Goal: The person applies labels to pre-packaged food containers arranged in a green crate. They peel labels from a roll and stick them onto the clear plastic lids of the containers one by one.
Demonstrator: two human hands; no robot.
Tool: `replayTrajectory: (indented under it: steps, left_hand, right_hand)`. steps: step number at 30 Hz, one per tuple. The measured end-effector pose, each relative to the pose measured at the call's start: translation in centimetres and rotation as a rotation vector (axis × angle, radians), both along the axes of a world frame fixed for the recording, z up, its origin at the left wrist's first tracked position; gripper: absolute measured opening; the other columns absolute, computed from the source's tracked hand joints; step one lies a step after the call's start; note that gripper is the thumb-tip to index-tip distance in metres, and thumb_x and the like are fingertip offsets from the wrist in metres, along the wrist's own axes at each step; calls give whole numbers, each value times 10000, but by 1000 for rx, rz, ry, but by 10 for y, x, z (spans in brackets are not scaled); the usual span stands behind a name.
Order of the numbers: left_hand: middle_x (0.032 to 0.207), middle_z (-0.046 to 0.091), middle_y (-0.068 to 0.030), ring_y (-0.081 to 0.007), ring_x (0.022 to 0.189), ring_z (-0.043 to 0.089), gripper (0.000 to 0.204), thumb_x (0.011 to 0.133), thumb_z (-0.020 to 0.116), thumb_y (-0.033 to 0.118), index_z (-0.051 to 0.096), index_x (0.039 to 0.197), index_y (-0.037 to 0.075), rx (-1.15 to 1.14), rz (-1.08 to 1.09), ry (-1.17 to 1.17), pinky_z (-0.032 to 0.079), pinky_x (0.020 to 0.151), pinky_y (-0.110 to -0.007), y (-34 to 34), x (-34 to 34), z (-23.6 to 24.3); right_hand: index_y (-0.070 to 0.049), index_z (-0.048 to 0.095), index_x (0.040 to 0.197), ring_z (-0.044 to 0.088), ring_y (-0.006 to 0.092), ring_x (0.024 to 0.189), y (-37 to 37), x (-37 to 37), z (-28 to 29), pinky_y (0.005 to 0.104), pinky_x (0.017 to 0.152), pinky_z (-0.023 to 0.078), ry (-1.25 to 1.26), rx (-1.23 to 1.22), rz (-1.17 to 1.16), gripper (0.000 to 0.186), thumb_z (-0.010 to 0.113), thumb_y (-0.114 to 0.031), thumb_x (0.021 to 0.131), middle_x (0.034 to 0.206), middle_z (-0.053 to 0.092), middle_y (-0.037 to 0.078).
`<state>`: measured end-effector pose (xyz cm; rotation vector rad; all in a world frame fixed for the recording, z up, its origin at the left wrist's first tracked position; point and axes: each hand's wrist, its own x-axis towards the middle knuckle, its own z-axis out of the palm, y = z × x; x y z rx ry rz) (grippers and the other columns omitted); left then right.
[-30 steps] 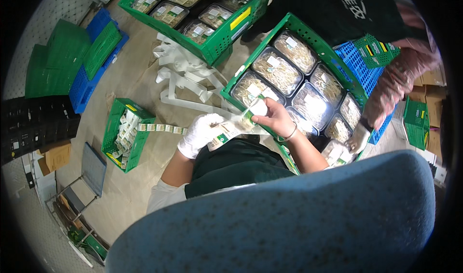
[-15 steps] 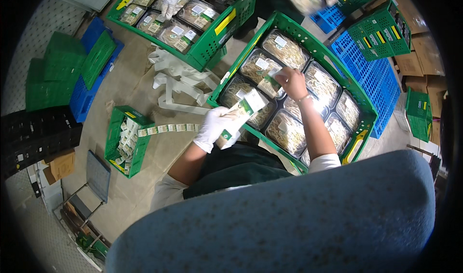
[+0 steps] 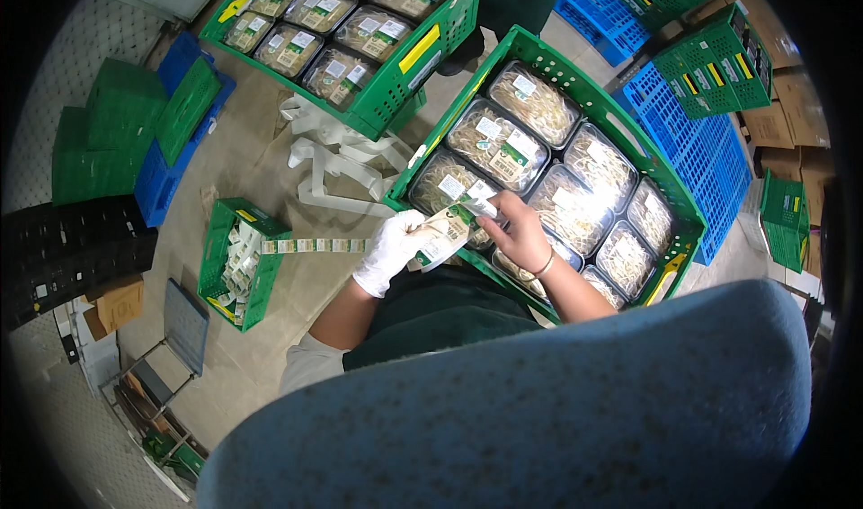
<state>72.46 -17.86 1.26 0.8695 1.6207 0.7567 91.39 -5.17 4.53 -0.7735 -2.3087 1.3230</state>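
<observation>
The left hand (image 3: 388, 250), in a white glove, is closed around a strip of labels (image 3: 440, 236), holding its end up just in front of the body; the rest of the strip (image 3: 315, 245) runs away to the left, hanging level in the air. The bare right hand (image 3: 520, 232) pinches a single label (image 3: 478, 205) at the top end of that strip with fingertips together, right over the near-left corner of a green crate (image 3: 670, 194). That crate is filled with clear plastic tubs (image 3: 496, 145) of pale sprouts, most carrying a small label on the lid. The strip leads to a small green box (image 3: 220, 257) on the floor to the left, heaped with more labels. Between the two lies a loose tangle of white backing tape (image 3: 333, 154). Farther off stands a second green crate (image 3: 395, 68) of tubs, with blue crates (image 3: 697, 140) on the right.
</observation>
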Motion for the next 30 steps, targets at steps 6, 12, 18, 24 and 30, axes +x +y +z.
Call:
replayTrajectory:
  steps: [6, 12, 18, 24, 30]
  left_hand:
    - [641, 570, -66, -91, 605, 498, 168, 735, 629, 123, 592, 806, -25, 250, 192, -148, 425, 563, -258, 43, 30, 16]
    - [792, 595, -91, -119, 682, 577, 97, 782, 530, 53, 541, 824, -34, -34, 432, -677, 480, 612, -228, 41, 29, 16]
    - [834, 600, -79, -110, 735, 579, 138, 750, 557, -36, 555, 888, -31, -8, 398, -563, 472, 644, -210, 23, 12, 7]
    - [866, 595, -88, -108, 760, 577, 168, 741, 555, -48, 540, 907, -23, -89, 346, -477, 476, 667, -217, 36, 33, 19]
    - [783, 578, -23, -68, 685, 538, 107, 764, 547, -24, 561, 863, 13, 149, 370, -532, 454, 611, -199, 41, 76, 18]
  right_hand:
    - [-36, 593, 807, 557, 265, 600, -1, -4, -2, 340, 560, 455, 90, -11, -159, 114, 620, -97, 714, 682, 578, 117]
    - [-82, 559, 730, 508, 262, 717, 171, 8, -51, 364, 635, 400, -214, 655, -372, 74, 589, -136, 689, 714, 570, 58]
    - [-120, 462, 1095, 438, 278, 1003, 211, 17, -140, 406, 811, 356, -600, 765, -431, 418, 539, -334, 745, 1081, 477, 95]
    - [-117, 367, 1250, 301, 303, 1183, 181, 34, -127, 471, 931, 249, -790, 635, -428, 750, 496, -598, 689, 1315, 310, 99]
    - [11, 503, 940, 515, 141, 859, 89, 52, -37, 273, 753, 428, 161, -644, 121, 402, 631, -322, 754, 934, 550, 65]
